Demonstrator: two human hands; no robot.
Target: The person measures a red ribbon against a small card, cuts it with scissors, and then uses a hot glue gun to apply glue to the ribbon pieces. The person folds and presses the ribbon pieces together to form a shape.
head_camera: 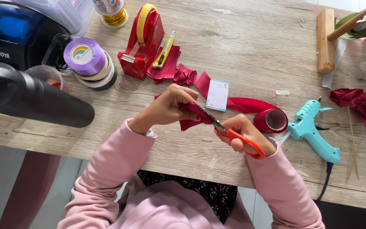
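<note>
My left hand point(171, 105) pinches a piece of dark red ribbon point(190, 123) above the wooden table point(242, 55). My right hand point(244, 135) grips orange-handled scissors point(234, 135), whose blades reach into the ribbon between my hands. A roll of red ribbon point(271, 121) stands just right of my right hand, its loose end point(246, 104) trailing left across the table. A small white card point(217, 95) lies just beyond my hands.
A teal glue gun point(312, 131) lies at the right with its cord over the edge. A red tape dispenser point(142, 42), yellow utility knife point(164, 51), purple ribbon spools point(87, 59), red ribbon scraps point(363, 104), thin sticks point(354, 144) and a wooden stand point(326, 40) lie around.
</note>
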